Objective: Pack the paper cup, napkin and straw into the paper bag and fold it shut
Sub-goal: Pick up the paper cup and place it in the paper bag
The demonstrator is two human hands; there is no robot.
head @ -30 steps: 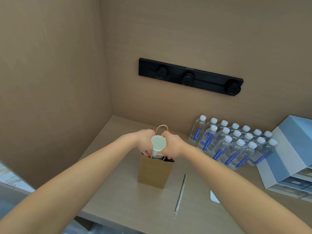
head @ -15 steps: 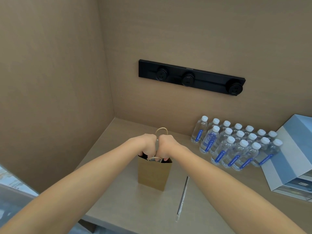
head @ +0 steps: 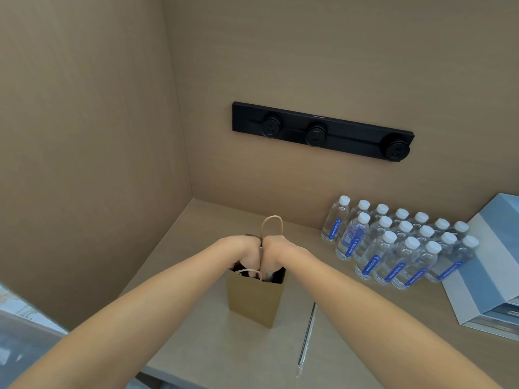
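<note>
Both hands' grip hidden inside paper bag (head: pixel 254 300); straw (head: pixel 307 336) beside, bottles (head: pixel 393 245) near.

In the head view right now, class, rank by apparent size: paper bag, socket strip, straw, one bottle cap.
1. Socket strip
2. Paper bag
3. Straw, long but thin
4. Bottle cap
Apparent size only; the strip hangs farther away.

A second ago we held the white cup above the paper bag (head: pixel 254 300); now our left hand (head: pixel 242 252) and right hand (head: pixel 276 252) have sunk into its open mouth, and the cup has dropped out of sight, probably inside.
</note>
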